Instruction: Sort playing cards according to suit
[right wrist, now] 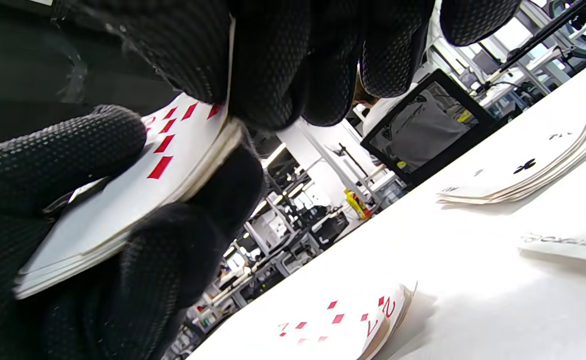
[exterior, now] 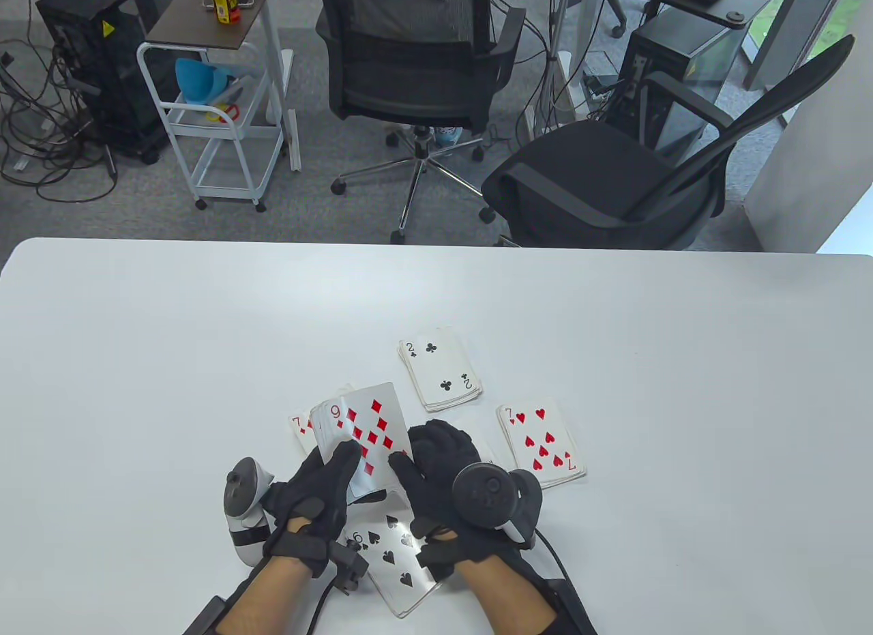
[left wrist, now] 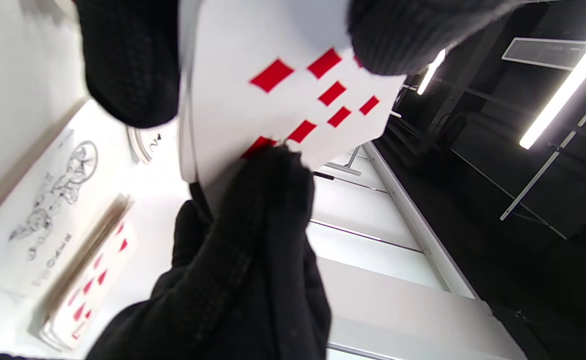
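Note:
My left hand (exterior: 337,468) holds a stack of cards (exterior: 358,444) above the table, with the nine of diamonds (left wrist: 293,95) face up on top. My right hand (exterior: 412,461) pinches the near edge of that top card, thumb on its face. Four face-up piles lie around the hands. The clubs pile (exterior: 440,376) shows a two, the hearts pile (exterior: 542,444) a seven. The diamonds pile (exterior: 299,427) sits partly hidden under the held stack. The spades pile (exterior: 395,556) lies between my wrists. The right wrist view shows the stack's edge (right wrist: 192,170) against gloved fingers.
The white table (exterior: 682,389) extends far to both sides. A card with a bicycle drawing (left wrist: 47,210) lies beside the diamonds pile (left wrist: 92,285). Two office chairs (exterior: 600,178) and a white trolley (exterior: 218,116) stand beyond the far edge.

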### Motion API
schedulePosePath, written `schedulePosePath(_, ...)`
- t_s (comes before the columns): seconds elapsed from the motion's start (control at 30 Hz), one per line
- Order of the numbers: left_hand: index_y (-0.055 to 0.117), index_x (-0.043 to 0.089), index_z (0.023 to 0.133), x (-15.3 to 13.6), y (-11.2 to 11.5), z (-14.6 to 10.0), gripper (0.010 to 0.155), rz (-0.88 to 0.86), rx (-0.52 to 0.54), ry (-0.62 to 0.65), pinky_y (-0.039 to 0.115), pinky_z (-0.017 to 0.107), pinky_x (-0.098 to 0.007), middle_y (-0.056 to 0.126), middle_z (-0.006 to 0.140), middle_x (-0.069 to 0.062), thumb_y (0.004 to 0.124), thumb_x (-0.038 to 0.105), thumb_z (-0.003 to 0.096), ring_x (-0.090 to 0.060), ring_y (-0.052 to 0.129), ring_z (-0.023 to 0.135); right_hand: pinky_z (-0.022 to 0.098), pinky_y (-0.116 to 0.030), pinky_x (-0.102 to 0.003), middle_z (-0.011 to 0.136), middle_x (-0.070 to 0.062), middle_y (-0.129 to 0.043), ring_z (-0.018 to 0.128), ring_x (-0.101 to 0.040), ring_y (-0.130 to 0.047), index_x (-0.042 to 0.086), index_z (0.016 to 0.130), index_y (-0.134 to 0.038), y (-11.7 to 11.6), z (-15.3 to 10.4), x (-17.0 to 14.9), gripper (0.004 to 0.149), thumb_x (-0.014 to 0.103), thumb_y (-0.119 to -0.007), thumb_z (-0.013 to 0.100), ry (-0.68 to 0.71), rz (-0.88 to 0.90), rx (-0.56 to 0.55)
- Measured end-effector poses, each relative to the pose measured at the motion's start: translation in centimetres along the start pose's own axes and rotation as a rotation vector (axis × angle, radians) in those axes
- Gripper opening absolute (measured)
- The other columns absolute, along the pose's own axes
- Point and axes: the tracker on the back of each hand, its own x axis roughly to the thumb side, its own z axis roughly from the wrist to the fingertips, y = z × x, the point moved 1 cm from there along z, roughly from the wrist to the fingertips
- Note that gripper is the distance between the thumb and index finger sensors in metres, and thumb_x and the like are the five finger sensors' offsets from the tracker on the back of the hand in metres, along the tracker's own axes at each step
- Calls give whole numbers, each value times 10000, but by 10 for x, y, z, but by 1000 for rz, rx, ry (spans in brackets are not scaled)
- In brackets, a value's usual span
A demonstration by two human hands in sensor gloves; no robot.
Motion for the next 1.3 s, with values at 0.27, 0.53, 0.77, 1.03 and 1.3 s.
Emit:
schedulePosePath(0.27,661,250,1030,13,-10,-2,526,-1,52,37,917,520,-414,835,985,-7,773,496,580,-289,955,818,671,-462,-715,985,-187,-744,971,-509,-604,59,800,-845,2,2,-8,401,366,-855,543,-57,-2,28)
schedulePosePath(0.53,665,252,1028,44,-32,-6,517,-14,141,166,920,515,-410,851,971,-1,764,492,582,-281,964,810,668,-433,-725,999,-198,-719,977,-523,-570,55,809,-842,4,6,-23,382,345,-803,564,-128,-7,18)
schedulePosePath(0.77,675,263,1024,51,-45,-7,511,-41,167,196,924,510,-404,859,968,13,763,503,581,-275,974,800,669,-350,-745,1054,-229,-625,1007,-550,-445,61,816,-858,-10,26,-20,368,332,-797,574,-211,-100,158)
schedulePosePath(1.03,684,262,1019,52,-36,-3,511,-130,117,203,930,504,-398,873,957,22,761,515,581,-265,983,791,662,-254,-750,1090,-252,-528,1030,-549,-270,42,821,-854,-54,84,20,375,326,-798,584,-245,-240,463)
schedulePosePath(1.3,685,261,1018,60,-41,-9,510,-150,112,225,932,500,-398,877,954,20,761,514,582,-270,988,785,656,-251,-751,1057,-251,-566,1017,-546,-331,50,800,-849,-117,92,16,387,354,-870,561,-273,-579,552)
